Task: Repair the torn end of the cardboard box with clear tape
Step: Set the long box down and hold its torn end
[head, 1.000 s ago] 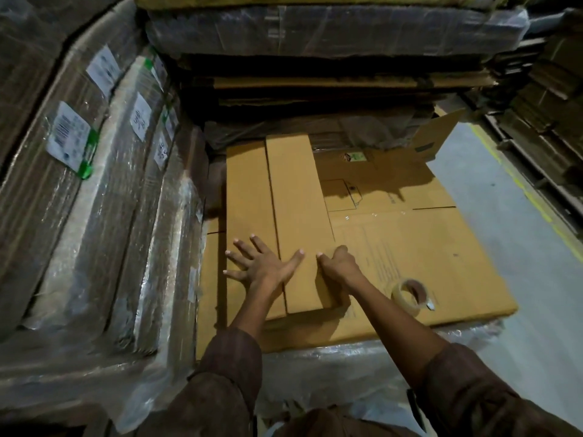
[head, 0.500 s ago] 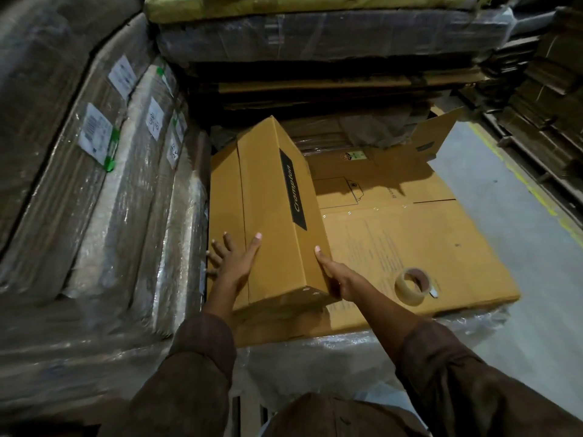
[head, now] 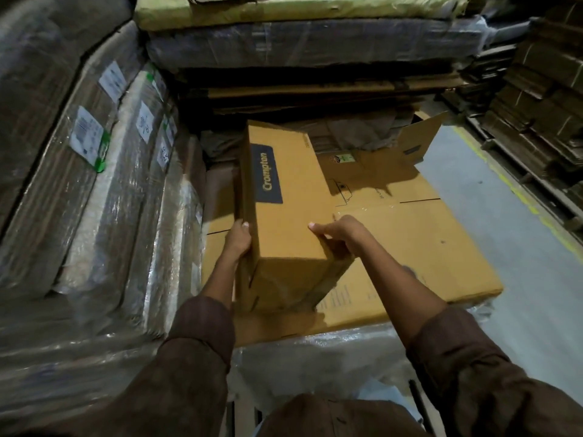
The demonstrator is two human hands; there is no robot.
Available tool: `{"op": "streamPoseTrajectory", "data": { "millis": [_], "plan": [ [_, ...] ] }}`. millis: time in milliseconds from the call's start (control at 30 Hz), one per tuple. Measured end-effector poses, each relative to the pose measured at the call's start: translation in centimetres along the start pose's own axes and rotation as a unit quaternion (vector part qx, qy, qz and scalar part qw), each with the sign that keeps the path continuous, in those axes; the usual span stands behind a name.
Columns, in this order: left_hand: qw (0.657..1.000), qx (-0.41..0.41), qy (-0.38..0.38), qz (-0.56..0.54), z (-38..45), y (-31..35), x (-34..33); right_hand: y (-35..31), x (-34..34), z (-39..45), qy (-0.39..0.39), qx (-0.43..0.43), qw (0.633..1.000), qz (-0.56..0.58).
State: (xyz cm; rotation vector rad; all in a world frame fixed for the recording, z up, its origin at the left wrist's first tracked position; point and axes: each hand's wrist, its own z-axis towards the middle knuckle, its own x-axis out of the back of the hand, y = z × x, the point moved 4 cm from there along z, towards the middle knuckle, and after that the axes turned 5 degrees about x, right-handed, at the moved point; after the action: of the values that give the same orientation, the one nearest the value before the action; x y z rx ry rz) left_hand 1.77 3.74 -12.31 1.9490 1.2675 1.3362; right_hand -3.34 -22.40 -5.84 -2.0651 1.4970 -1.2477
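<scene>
Box: the long cardboard box lies lengthwise away from you on a flattened cardboard sheet, printed panel with the dark "Crompton" label facing up.
Near end: the end panel closest to you faces your body, creased, with an open seam down its left side.
Left hand: your left hand grips the box's left upper edge, thumb on top, fingers hidden down the side.
Right hand: your right hand holds the right upper edge near the end, fingers curled over the corner.
Tape: no roll can be made out; your right forearm covers part of the sheet.
Surroundings: plastic-wrapped bundles stand just beside the sheet on your left; stacked flat cartons lie beyond the box.
</scene>
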Motion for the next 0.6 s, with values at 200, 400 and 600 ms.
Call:
{"op": "streamPoseTrajectory", "data": {
  "millis": [200, 400, 600],
  "plan": [
    [0.991, 0.072, -0.035, -0.111, -3.1, -0.1, -2.6, 2.5, 0.5, 0.5, 0.036, 0.005, 0.993, -0.11],
    [0.993, 0.074, -0.07, -0.059, -2.5, 0.0, -3.5, 2.8, 0.6, -0.5, -0.049, -0.051, 0.996, 0.049],
    [0.986, 0.049, -0.113, -0.115, -2.4, 0.4, -4.4, 1.5, 0.7, -1.3, -0.047, -0.064, 0.992, 0.097]
  ]
}}
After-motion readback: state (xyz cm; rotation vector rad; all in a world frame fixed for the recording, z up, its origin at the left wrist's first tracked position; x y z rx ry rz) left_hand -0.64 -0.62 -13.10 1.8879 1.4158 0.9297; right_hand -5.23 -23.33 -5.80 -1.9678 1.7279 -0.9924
